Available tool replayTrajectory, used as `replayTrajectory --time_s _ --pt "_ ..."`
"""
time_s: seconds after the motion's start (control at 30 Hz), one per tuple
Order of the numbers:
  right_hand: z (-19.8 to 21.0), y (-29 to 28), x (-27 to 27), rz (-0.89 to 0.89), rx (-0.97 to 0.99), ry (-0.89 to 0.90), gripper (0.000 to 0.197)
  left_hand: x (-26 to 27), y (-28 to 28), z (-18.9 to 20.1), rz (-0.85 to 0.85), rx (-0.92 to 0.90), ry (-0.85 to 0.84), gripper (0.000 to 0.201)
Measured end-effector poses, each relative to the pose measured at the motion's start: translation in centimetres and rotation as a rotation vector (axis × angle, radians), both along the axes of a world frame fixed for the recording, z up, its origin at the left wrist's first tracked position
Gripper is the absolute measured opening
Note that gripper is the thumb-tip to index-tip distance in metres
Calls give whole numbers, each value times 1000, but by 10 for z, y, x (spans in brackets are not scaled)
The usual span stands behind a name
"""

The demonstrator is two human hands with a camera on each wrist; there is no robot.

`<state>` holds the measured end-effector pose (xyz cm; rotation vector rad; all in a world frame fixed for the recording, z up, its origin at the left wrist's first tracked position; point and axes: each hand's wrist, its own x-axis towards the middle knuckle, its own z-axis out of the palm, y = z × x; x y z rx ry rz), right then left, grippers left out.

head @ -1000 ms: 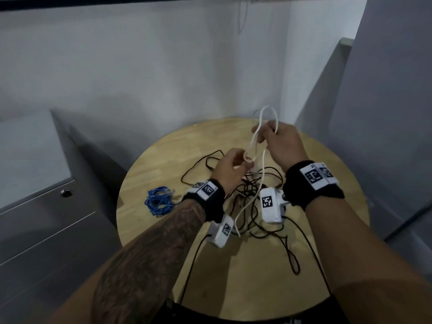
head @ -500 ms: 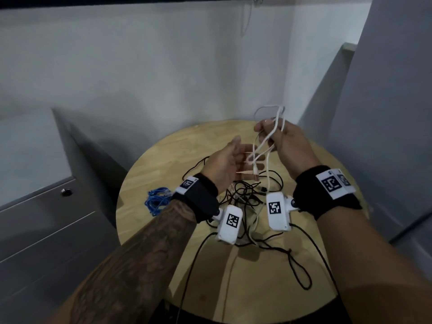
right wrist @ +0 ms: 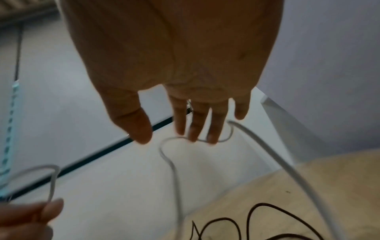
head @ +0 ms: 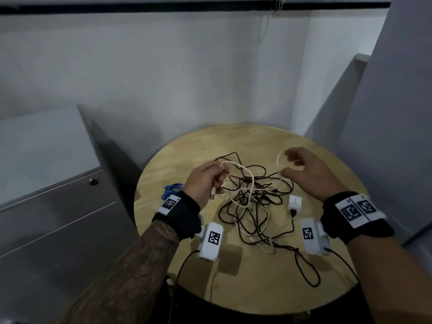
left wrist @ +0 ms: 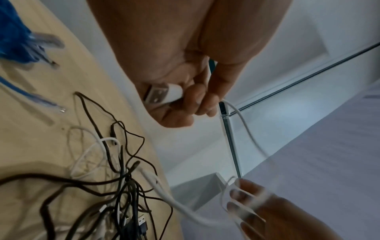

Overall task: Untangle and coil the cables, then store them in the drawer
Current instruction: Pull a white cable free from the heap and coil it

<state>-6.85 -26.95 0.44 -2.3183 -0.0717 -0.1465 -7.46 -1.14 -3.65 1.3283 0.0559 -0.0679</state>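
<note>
My left hand [head: 216,182] hovers over the round wooden table [head: 327,272] and grips the USB plug [left wrist: 162,94] of a white cable [head: 250,181]. That cable arcs right to my right hand [head: 292,164], whose fingers are spread and straight. A loop of the white cable [right wrist: 174,141] hangs across its fingertips [right wrist: 193,134]. Below the hands lies a tangle of black and white cables [head: 252,206]. A bundled blue cable [head: 171,190] sits at the table's left edge, partly behind my left wrist.
A grey cabinet with drawer fronts [head: 58,220] and a round lock [head: 93,181] stands left of the table, drawers closed. A white charger block [head: 295,202] lies by the tangle. Walls close in behind and to the right.
Both hands dropped lower and moved apart. The right hand released its grip on the raised white loop and spread its fingers; the left hand closed round the plug end.
</note>
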Motion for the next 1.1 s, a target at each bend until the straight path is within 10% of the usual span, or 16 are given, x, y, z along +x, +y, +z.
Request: replayTrajectory --time_s 0.1,0.27,0.4,0.57,0.67,0.87,1.1 --pt "1 17 -11 -66 -46 -175 43 -8 -2 -1 -28 30 17 23" --pt "-21 67 -24 278 208 108 26 -18 -11 10 -61 -126 -41 19" --pt "-28 68 -12 164 479 42 15 -23 -8 12 -130 -2 10 22" --pt "-38 66 -12 180 257 -7 20 -34 -5 20 -440 -278 132 24" --pt "-42 79 -34 398 -41 108 23 -30 -1 21 -326 -524 73 20" --pt "-35 93 -59 556 -30 183 18 -23 9 15 29 -625 -6 19" --pt "10 91 -70 537 155 33 23 -23 7 7 154 -166 -240 16"
